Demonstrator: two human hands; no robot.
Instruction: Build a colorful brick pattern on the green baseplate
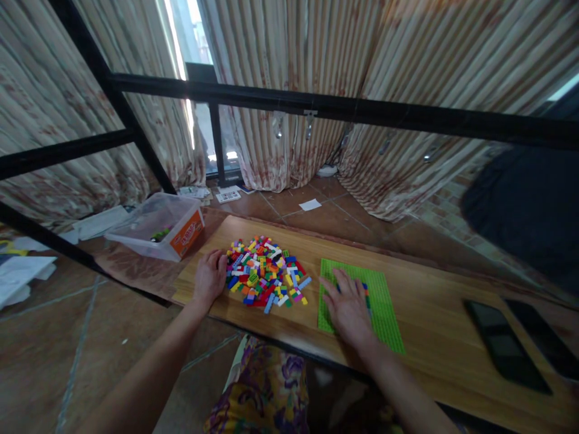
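A heap of small multicoloured toy building bricks point(265, 271) lies on the wooden board. At the heap's left edge rests my left hand point(210, 278), its fingers curled and close together; whatever they may hold is hidden. My right hand point(348, 304) lies over a green studded baseplate point(386, 313), palm down with the fingers spread. Several bricks point(365, 290) in blue, orange and other colours show on the baseplate, just past the right hand's fingers and partly covered by it.
Two dark flat devices point(506, 346) lie at the board's right end. Left of the wooden board point(425, 295) stands a clear plastic box point(154, 226) with an orange label and a few pieces inside. A black metal frame point(289, 95) crosses in front of striped curtains point(289, 54). Papers lie on the tiled floor.
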